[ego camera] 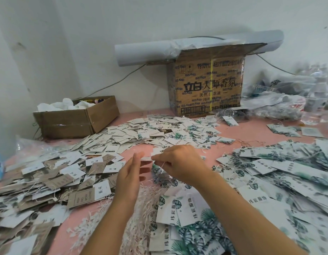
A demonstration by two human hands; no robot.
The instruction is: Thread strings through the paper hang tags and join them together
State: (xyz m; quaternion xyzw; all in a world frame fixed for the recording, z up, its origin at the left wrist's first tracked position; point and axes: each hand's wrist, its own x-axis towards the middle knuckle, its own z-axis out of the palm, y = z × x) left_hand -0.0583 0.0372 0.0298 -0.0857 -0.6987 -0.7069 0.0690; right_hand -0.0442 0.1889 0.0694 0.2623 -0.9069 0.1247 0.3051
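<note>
Centre of frame, lifted clear of the pink table (251, 129): small white paper hang tag (146, 158), seen nearly edge-on.

Right hand (179, 162): fingers curled, thumb and forefinger pinching the tag's right end. Thin pale string (163, 165) trailing down from under the same pinch.

Left hand (129, 175): fingers almost straight, tips against the tag's left end, apparently steadying it. Thumb contact not visible.

Held up between both hands, probably to bring hole and string end into line. Hole too small to make out; threaded or not, cannot tell.

Stock sorted by kind, all within reach:
- Lower centre, just below the wrists: heap of loose pale strings (141, 208), nearest for quick picking.
- Left of frame: pile of white and brown tags (49, 179), several with strings showing.
- Right and lower right: pile of leaf-printed white tags (270, 173).
- Above the hands: loose spread of mixed tags (159, 129).
- Against the wall, well apart from the work: large printed cardboard box (209, 85) at upper centre, small open cardboard box (76, 120) at upper left.

Judgement: threading step in hand, with much of the task left, going by the spread above the hands.
</note>
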